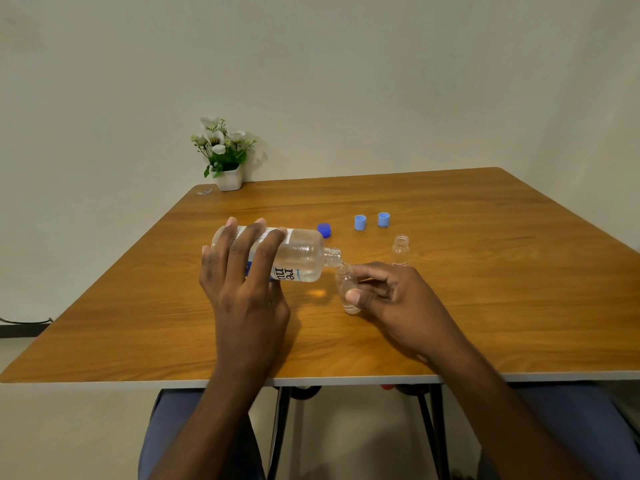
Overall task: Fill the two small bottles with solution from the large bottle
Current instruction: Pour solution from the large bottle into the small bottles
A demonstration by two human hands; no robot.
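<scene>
My left hand (242,282) grips the large clear bottle (301,256), which lies nearly horizontal above the wooden table (485,306), its open neck pointing right. That neck touches the mouth of a small clear bottle (346,285), which my right hand (394,299) holds upright between thumb and fingers on the table. A little clear liquid shows at the bottom of this small bottle. The second small bottle (400,250) stands open and upright just behind my right hand.
A dark blue cap (324,230) lies behind the large bottle. Two light blue caps (360,222) (383,220) sit farther back to the right. A white pot of flowers (227,157) stands at the table's far left corner.
</scene>
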